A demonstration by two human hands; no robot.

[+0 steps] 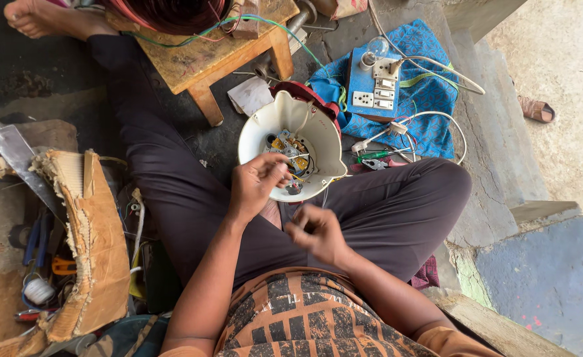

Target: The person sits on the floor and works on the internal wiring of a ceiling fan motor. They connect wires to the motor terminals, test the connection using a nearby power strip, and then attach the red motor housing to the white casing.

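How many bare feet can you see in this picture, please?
1: a bare foot at the top left beside the wooden stool; a sandal lies far right. Others may be hidden.

Blue cloth (430,112) (switchboard (373,87) atop) on floor (543,258)

torn brown cardboard box (90,244), left side

Floor-level repair workshop: tools (40,244), switchboard (375,86).
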